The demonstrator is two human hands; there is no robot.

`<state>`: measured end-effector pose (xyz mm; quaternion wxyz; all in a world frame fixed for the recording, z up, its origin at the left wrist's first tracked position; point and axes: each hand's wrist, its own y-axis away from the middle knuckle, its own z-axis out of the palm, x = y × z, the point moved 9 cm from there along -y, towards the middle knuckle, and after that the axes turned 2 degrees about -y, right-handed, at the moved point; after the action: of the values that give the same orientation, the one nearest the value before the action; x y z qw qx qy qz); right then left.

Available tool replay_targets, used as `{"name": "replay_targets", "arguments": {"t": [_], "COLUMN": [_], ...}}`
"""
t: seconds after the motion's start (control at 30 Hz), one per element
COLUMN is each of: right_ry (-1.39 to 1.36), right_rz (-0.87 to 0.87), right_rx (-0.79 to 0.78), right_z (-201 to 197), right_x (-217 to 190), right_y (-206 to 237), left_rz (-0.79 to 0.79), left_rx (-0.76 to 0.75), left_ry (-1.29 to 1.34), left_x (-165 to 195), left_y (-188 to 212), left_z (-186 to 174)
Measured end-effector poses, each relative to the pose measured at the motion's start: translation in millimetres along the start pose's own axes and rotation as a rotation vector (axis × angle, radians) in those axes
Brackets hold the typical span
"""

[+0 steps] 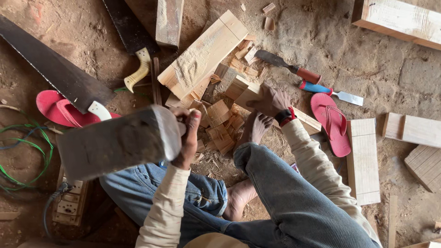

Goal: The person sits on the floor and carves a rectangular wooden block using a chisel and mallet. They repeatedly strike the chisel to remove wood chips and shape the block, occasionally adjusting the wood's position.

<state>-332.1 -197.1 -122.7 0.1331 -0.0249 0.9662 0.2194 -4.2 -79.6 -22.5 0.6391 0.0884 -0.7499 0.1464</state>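
Observation:
My left hand (189,138) is closed around the handle of a heavy wooden mallet (115,142), raised at chest height with its big grey head out to the left. My right hand (272,98), with a dark watch and red band at the wrist, grips the end of a pale wooden plank (307,121) lying on the dirt floor. My bare foot (255,127) presses on the chips beside that plank. A grooved wooden block (202,55) full of sawdust lies just beyond, with several offcuts (220,124) scattered around it.
Two handsaws (55,69) (131,34) lie at the upper left. A red-handled chisel (289,66) and a blue-handled chisel (328,91) rest right of the block. Red sandals (331,121) (57,109), green wire (32,151), a power strip (69,204) and wooden boards (363,160) surround me.

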Motion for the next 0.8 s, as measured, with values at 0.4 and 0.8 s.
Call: {"name": "replay_targets", "arguments": {"t": [0.4,0.8], "right_ry": [-0.107,0.002], "right_rz": [-0.137,-0.059], "right_rx": [0.137,0.23], "right_z": [-15,16], "right_x": [13,62], "right_y": [0,-18], "left_rz": [-0.063,-0.802], "left_rx": [-0.306,-0.587], "left_ry": [-0.034,-0.053], "left_x": [67,0], "left_y": [5,39], "left_z": [44,82]}}
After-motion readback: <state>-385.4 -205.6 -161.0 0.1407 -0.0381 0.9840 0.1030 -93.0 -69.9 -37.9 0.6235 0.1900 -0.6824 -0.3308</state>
